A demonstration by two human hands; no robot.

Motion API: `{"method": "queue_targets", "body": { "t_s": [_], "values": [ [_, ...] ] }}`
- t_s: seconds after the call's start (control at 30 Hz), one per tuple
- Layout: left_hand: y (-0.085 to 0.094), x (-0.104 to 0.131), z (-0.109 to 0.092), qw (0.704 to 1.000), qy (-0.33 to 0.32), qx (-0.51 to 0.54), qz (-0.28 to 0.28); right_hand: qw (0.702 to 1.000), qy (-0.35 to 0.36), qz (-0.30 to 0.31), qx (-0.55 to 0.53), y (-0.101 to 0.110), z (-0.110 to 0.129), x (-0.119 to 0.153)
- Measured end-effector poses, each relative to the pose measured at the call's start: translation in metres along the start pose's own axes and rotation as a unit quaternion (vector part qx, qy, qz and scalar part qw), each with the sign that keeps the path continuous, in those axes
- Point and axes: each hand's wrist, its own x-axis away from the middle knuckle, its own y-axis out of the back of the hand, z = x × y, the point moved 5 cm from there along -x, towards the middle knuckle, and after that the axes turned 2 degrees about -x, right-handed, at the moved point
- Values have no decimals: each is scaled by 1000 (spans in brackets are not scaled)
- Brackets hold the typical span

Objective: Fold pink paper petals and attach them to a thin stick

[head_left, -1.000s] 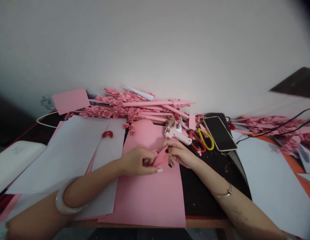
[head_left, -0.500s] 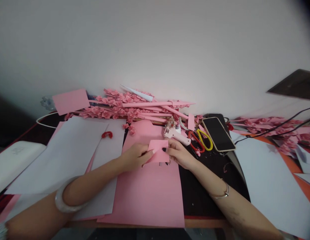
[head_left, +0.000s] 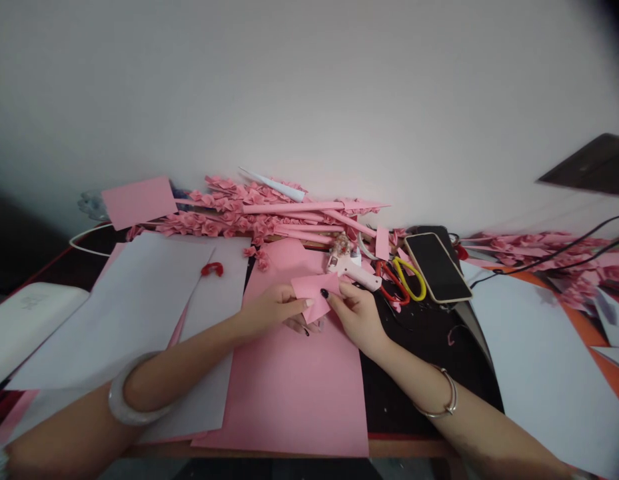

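A small square of pink paper (head_left: 309, 288) is held up between both hands, tilted so that one corner points down. My left hand (head_left: 272, 310) grips its left side, thumb on top and fingers beneath. On the right side my right hand (head_left: 358, 315) pinches the same square, its dark-nailed thumb pressing on the face. Below them lies a large pink sheet (head_left: 299, 393), partly covered by my forearm and hands. Just beyond the square, a pale pink glue gun (head_left: 356, 272) rests on the dark table.
Red-handled scissors (head_left: 392, 283), yellow-handled scissors (head_left: 412, 279) and a phone (head_left: 438, 268) lie to the right. White sheets (head_left: 139, 307) cover the left side. Pink paper flower stems (head_left: 234, 217) are heaped along the wall. A white box-like device (head_left: 34, 327) stands far left.
The pink square has turned, from lying nearly level to standing on a corner. My right hand has shifted its grip, its thumb moving left and up on the paper.
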Motion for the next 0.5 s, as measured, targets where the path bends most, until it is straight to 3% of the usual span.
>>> {"method": "queue_targets", "body": {
  "t_s": [0.2, 0.5],
  "values": [
    [0, 1, 3, 999, 16, 34, 0, 996, 44, -14, 71, 3, 4, 3],
    [2, 1, 1, 993, 4, 112, -44, 957, 230, 0, 177, 2, 20, 8]
  ]
}}
